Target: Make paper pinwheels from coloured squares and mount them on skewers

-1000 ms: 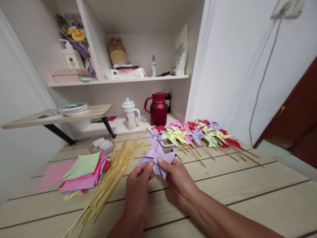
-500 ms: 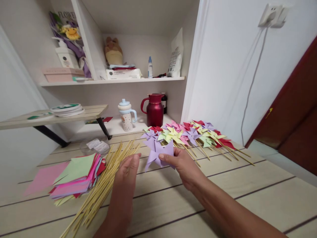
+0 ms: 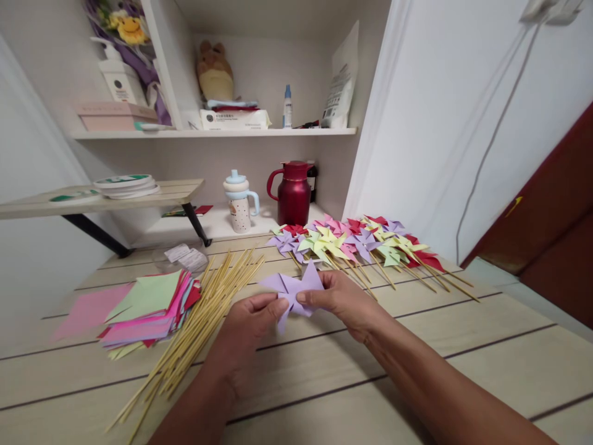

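"What's being held, and where?"
"A purple pinwheel [image 3: 293, 287], just above the counter [image 3: 491, 364]. The right hand [image 3: 345, 303] grips its right side; the left hand [image 3: 254, 315] pinches its lower left. I see no stick on it."
"How far along?"
"Well along, I'd judge: many pinwheels on sticks [image 3: 334, 240] lie beyond, rightward. Leftward, bare sticks [image 3: 204, 330] and stacked coloured paper [image 3: 148, 303] suggest plenty left."
"Any writing?"
"On the shelf [image 3: 167, 134], the white box [image 3: 235, 120], pump bottle [image 3: 121, 80] and bag [image 3: 341, 80] carry print, too small to read surely."
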Demonstrator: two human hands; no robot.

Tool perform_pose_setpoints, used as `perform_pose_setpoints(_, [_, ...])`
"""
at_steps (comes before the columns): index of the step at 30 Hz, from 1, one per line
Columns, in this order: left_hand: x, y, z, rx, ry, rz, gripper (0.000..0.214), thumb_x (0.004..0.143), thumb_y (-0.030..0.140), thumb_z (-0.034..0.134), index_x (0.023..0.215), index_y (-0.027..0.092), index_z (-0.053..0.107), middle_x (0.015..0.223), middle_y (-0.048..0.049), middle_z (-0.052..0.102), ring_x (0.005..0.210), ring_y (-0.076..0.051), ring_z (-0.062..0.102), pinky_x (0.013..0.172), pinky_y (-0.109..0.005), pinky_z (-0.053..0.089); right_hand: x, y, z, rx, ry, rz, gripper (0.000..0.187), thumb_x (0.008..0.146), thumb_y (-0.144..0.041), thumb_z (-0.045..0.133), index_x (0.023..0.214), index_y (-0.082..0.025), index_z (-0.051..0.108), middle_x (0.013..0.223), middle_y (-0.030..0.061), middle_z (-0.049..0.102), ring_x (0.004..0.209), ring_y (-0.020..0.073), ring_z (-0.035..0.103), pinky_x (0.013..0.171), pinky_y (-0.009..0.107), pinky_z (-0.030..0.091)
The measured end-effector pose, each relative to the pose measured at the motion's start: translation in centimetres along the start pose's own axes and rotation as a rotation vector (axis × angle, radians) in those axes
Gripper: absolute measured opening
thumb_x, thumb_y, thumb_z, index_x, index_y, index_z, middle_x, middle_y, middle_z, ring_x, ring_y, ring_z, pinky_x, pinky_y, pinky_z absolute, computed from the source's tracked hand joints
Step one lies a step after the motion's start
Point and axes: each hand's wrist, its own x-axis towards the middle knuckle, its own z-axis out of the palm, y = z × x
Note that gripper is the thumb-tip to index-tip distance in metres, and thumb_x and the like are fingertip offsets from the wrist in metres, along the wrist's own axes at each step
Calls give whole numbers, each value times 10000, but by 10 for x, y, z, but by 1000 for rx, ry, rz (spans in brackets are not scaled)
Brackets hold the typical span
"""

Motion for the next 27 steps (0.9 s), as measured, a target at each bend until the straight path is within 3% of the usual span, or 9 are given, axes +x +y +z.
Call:
perform_pose_setpoints(9, [-3,-1,6,73,77,21,284,660,447,775,701,166,752,712,-52,708,824,-252,633,774,-338,431,-1,5,1,-29,-56,5,95,619,-214,742,677,-147,710,632,10,681,573,129,542,585,254,399])
perform_pose_setpoints(16, [-2,-4,7,104,144,62,264,672,420,759,719,160,756,799,-69,738,789,-220,617,751,-316,424,0,7,4,-66,-15,-19,128,622,-241,760,680,-144,700,636,4,667,587,133,538,605,264,408])
perform_pose_setpoints(20, [1,-8,5,25,213,84,232,684,391,754,729,165,767,798,-62,742,776,-204,618,755,-305,430,2,10,7,-7,-27,-148,197,701,-288,740,842,-161,687,778,15,676,711,161,580,693,291,447])
perform_pose_setpoints(24, [7,-11,-3,-161,285,117,241,671,368,783,783,154,776,841,-73,753,809,-200,633,796,-307,447,3,12,3,-40,134,-327,324,765,-314,720,1065,-226,635,1012,33,631,882,185,575,788,318,457])
perform_pose_setpoints(27, [9,-6,-7,-354,337,146,226,654,332,802,785,150,768,817,-60,750,799,-182,642,786,-291,463,2,12,1,-149,233,-467,305,809,-312,694,1101,-263,622,858,-15,532,771,154,515,717,288,419])
